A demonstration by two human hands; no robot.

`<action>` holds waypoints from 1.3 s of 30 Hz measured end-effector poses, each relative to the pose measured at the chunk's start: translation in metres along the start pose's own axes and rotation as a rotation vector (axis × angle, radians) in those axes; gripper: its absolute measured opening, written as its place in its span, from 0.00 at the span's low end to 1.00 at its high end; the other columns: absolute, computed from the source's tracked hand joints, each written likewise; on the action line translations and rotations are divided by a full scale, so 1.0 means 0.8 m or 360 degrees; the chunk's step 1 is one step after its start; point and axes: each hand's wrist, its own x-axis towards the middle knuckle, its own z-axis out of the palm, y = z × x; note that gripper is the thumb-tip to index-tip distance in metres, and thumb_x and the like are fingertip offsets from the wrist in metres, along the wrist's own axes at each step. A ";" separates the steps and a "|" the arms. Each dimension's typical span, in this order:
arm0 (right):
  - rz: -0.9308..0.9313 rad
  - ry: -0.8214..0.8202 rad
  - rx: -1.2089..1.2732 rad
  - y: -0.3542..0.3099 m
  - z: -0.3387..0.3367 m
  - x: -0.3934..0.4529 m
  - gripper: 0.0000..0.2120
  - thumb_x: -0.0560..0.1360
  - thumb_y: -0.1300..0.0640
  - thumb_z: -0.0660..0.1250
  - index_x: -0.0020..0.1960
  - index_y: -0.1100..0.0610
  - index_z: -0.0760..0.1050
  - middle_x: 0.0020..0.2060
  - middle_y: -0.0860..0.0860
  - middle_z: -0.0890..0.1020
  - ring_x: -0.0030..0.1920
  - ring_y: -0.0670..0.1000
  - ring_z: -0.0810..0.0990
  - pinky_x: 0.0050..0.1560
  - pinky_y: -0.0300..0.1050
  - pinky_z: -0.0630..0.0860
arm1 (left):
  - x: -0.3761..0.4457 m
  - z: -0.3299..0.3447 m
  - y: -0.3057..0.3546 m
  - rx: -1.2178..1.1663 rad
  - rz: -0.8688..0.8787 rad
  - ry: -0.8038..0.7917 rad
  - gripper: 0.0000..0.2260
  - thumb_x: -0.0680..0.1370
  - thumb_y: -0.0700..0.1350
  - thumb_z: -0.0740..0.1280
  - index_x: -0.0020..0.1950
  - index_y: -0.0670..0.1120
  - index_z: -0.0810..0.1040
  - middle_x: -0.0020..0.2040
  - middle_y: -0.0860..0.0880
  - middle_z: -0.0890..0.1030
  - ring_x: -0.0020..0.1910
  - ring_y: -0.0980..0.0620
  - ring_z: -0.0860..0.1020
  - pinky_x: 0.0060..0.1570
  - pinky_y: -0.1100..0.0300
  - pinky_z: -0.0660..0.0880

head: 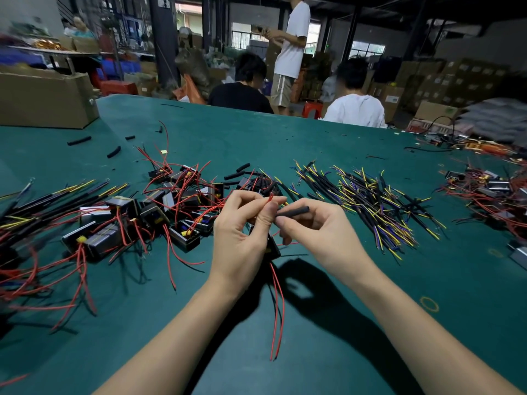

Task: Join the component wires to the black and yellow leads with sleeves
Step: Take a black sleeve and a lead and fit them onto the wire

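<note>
bright overhead light casts hard shadows; dim, blurred background; edges bend outward.

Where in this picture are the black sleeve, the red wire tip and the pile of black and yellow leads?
black sleeve [296, 210], head view, free right half of the tube.
red wire tip [270, 198], head view, end above the left fingers.
pile of black and yellow leads [368, 201], head view, pile's middle.

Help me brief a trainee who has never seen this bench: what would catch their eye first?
First, the two hands at centre: the left hand pinches a red wire while the right hand holds a black sleeve. To the left lies a tangle of black components with red wires; to the right, a fan of black and yellow leads on the green table.
</note>
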 end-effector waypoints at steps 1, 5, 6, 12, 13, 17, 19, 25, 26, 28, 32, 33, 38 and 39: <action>-0.0002 -0.0001 0.0004 0.000 0.002 0.000 0.09 0.74 0.68 0.68 0.41 0.56 0.79 0.29 0.47 0.81 0.30 0.45 0.77 0.36 0.35 0.75 | 0.000 0.000 0.000 -0.0023 -0.0017 -0.0009 0.09 0.78 0.44 0.65 0.52 0.46 0.83 0.44 0.50 0.74 0.46 0.58 0.75 0.51 0.67 0.69; 0.0005 0.0041 -0.0103 -0.002 -0.001 0.001 0.10 0.73 0.68 0.68 0.40 0.55 0.79 0.28 0.47 0.81 0.30 0.45 0.77 0.36 0.35 0.74 | -0.001 0.000 -0.002 -0.0068 -0.0070 -0.0047 0.07 0.78 0.45 0.66 0.52 0.49 0.83 0.42 0.49 0.77 0.44 0.55 0.76 0.49 0.62 0.72; 0.0013 0.0067 -0.0160 -0.002 -0.004 0.001 0.10 0.73 0.68 0.69 0.39 0.55 0.78 0.28 0.47 0.80 0.30 0.45 0.76 0.35 0.37 0.74 | -0.001 0.001 -0.003 -0.0069 -0.0083 -0.0057 0.06 0.78 0.44 0.67 0.51 0.49 0.83 0.41 0.49 0.79 0.43 0.54 0.77 0.47 0.60 0.73; 0.0039 0.0121 -0.0547 -0.006 -0.031 0.002 0.08 0.71 0.67 0.69 0.36 0.57 0.76 0.30 0.52 0.78 0.30 0.46 0.73 0.34 0.40 0.70 | 0.000 0.002 -0.015 -0.0025 -0.0289 0.0101 0.09 0.80 0.43 0.64 0.42 0.49 0.81 0.33 0.52 0.81 0.32 0.55 0.80 0.35 0.63 0.76; 0.0049 0.0123 -0.0552 -0.007 -0.033 0.003 0.08 0.71 0.67 0.69 0.36 0.57 0.76 0.31 0.53 0.78 0.30 0.47 0.73 0.35 0.41 0.71 | 0.000 0.001 -0.017 -0.0028 -0.0317 0.0115 0.10 0.81 0.43 0.63 0.41 0.49 0.79 0.33 0.50 0.81 0.32 0.52 0.80 0.32 0.62 0.77; 0.0116 0.0027 -0.0537 -0.005 -0.028 0.003 0.09 0.71 0.68 0.69 0.37 0.56 0.76 0.32 0.55 0.79 0.33 0.49 0.75 0.39 0.53 0.75 | -0.002 0.000 -0.019 0.0099 -0.0235 -0.0032 0.10 0.81 0.42 0.62 0.41 0.51 0.77 0.31 0.52 0.80 0.30 0.54 0.78 0.31 0.63 0.74; 0.0139 -0.0010 -0.0505 0.000 -0.022 0.003 0.09 0.71 0.68 0.69 0.37 0.55 0.77 0.32 0.54 0.80 0.33 0.50 0.76 0.41 0.55 0.77 | -0.003 0.001 -0.019 0.0125 -0.0189 -0.0075 0.09 0.80 0.40 0.63 0.42 0.50 0.77 0.29 0.55 0.78 0.29 0.60 0.76 0.32 0.68 0.70; 0.0114 -0.0062 -0.0627 0.016 -0.008 0.002 0.06 0.71 0.65 0.71 0.39 0.56 0.80 0.33 0.53 0.84 0.33 0.46 0.79 0.38 0.43 0.76 | -0.004 0.001 -0.021 0.0167 -0.0116 -0.0092 0.07 0.79 0.40 0.65 0.43 0.44 0.79 0.29 0.52 0.77 0.29 0.54 0.72 0.31 0.65 0.67; 0.0107 -0.0039 -0.0660 0.019 -0.007 0.002 0.06 0.70 0.65 0.71 0.38 0.55 0.80 0.32 0.53 0.84 0.31 0.44 0.78 0.36 0.39 0.75 | -0.004 0.001 -0.021 0.0167 -0.0105 -0.0094 0.07 0.79 0.42 0.65 0.43 0.44 0.80 0.31 0.50 0.78 0.30 0.51 0.73 0.33 0.62 0.69; 0.0081 0.0005 -0.0715 0.021 -0.006 0.002 0.05 0.70 0.64 0.71 0.38 0.56 0.80 0.31 0.52 0.83 0.30 0.43 0.75 0.34 0.36 0.71 | -0.004 0.002 -0.021 0.0155 -0.0085 -0.0124 0.09 0.79 0.45 0.64 0.43 0.44 0.81 0.34 0.48 0.80 0.33 0.48 0.76 0.37 0.57 0.72; 0.0067 0.0007 -0.0801 0.028 -0.004 0.001 0.10 0.71 0.64 0.69 0.34 0.53 0.77 0.26 0.49 0.74 0.29 0.44 0.67 0.32 0.40 0.66 | -0.004 0.005 -0.022 0.0219 -0.0017 -0.0218 0.09 0.75 0.50 0.66 0.46 0.48 0.85 0.41 0.54 0.80 0.36 0.55 0.75 0.37 0.56 0.73; 0.0106 0.0007 -0.0761 0.031 -0.004 0.001 0.09 0.71 0.64 0.69 0.34 0.54 0.78 0.26 0.50 0.73 0.30 0.45 0.66 0.33 0.42 0.66 | -0.004 0.005 -0.022 0.0212 -0.0034 -0.0229 0.09 0.75 0.50 0.66 0.47 0.49 0.85 0.41 0.55 0.80 0.37 0.54 0.75 0.36 0.56 0.72; 0.0272 0.0032 -0.0393 0.041 -0.006 0.004 0.04 0.73 0.65 0.67 0.41 0.63 0.80 0.29 0.56 0.77 0.32 0.48 0.70 0.34 0.45 0.67 | -0.003 0.003 -0.021 0.0198 -0.0019 -0.0266 0.09 0.73 0.49 0.68 0.50 0.51 0.85 0.43 0.54 0.82 0.46 0.50 0.77 0.43 0.52 0.74; 0.0267 0.0028 -0.0357 0.041 -0.005 0.003 0.06 0.73 0.66 0.67 0.41 0.60 0.81 0.29 0.53 0.78 0.32 0.47 0.71 0.34 0.42 0.68 | -0.003 0.003 -0.021 0.0216 -0.0005 -0.0266 0.08 0.73 0.48 0.70 0.49 0.51 0.85 0.42 0.53 0.82 0.46 0.50 0.77 0.45 0.51 0.74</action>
